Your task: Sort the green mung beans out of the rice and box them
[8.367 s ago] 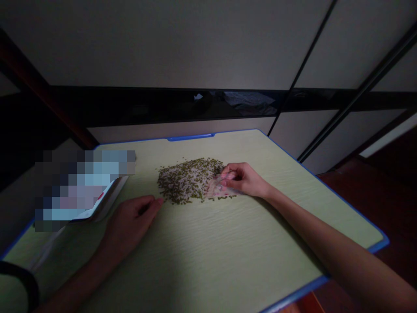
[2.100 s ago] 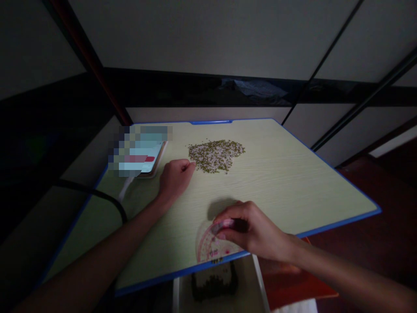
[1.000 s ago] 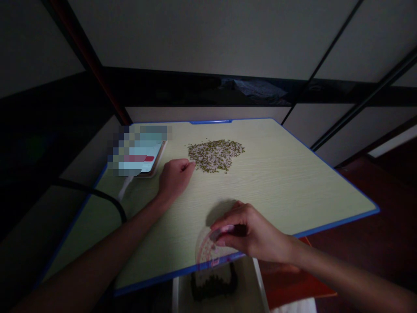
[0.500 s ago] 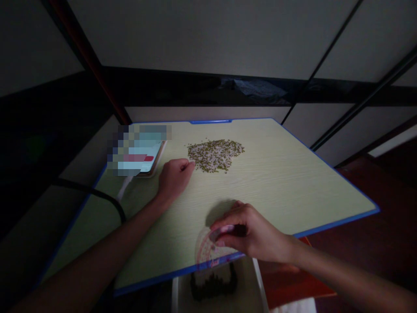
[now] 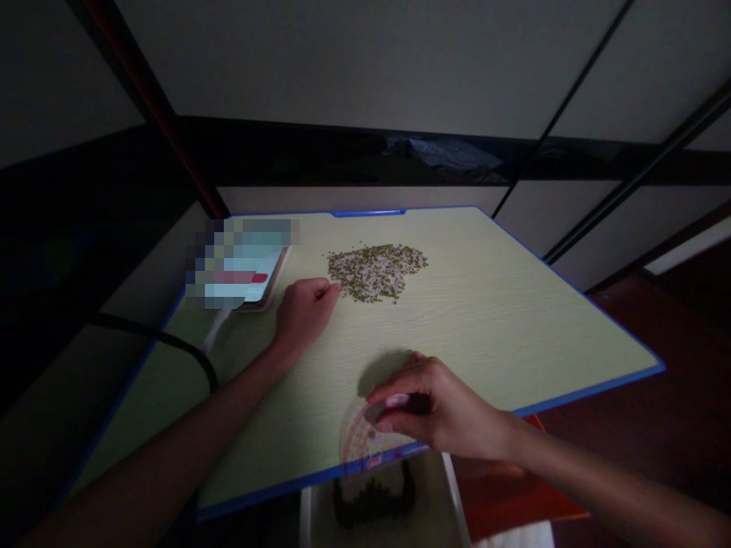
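On the table (image 5: pixel 485 320) lies a pile of small green beans mixed with pale grains (image 5: pixel 377 272). My left hand (image 5: pixel 305 312) rests on the table at the near left of the pile, fingers curled in; whether anything is inside them is hidden. Near the front edge, my right hand (image 5: pixel 434 403) pinches a clear, thin plastic piece with a curved edge and red print (image 5: pixel 355 441); its exact kind is unclear. The piece overlaps the table's blue rim in view. Below it stands a pale bin (image 5: pixel 451 498) with a dark mass (image 5: pixel 374 502) inside.
A phone (image 5: pixel 254 266), partly blurred out, lies at the table's left with a white cable (image 5: pixel 215 329). A dark cord (image 5: pixel 165 335) crosses the left side. Cabinet panels (image 5: pixel 354 68) rise behind the table. A red-orange surface (image 5: pixel 514 495) is at lower right.
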Available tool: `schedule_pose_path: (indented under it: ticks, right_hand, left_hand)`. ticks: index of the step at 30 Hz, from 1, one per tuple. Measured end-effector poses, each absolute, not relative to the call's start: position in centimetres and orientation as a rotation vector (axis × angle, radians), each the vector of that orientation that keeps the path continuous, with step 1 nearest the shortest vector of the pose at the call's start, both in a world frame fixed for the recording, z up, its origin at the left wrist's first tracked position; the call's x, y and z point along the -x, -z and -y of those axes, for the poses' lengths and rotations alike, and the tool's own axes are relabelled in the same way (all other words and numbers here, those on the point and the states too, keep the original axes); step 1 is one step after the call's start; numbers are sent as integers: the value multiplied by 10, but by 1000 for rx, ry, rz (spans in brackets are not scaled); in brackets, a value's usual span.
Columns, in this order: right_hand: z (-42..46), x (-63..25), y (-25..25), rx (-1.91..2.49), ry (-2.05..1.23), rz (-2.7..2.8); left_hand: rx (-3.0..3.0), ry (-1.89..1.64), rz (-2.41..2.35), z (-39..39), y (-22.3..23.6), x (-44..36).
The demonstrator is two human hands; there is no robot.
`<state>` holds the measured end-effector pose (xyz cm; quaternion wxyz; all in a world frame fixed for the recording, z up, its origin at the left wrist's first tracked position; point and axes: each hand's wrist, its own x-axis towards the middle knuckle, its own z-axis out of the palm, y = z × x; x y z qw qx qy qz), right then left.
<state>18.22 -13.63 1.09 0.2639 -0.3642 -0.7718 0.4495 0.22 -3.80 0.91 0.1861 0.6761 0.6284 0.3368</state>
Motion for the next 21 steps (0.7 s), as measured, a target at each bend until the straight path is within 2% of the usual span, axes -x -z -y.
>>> schedule_pose_path:
  ticks: [4, 7, 15, 21]
  right_hand:
    - [135, -185, -11, 1048, -1412, 1844]
    - [128, -195, -13, 1078, -1436, 1757]
    - [49, -250, -34, 1123, -1042, 1386]
    - [-20, -290, -34, 1082, -1000, 1176]
  left_hand:
    - [-1899, -940, -1773, 39, -10, -2]
    - [-1890, -934, -1777, 39, -11, -3]
    - [-1880, -919, -1774, 37, -10, -2]
    - [-1860, -902, -1777, 38, -11, -2]
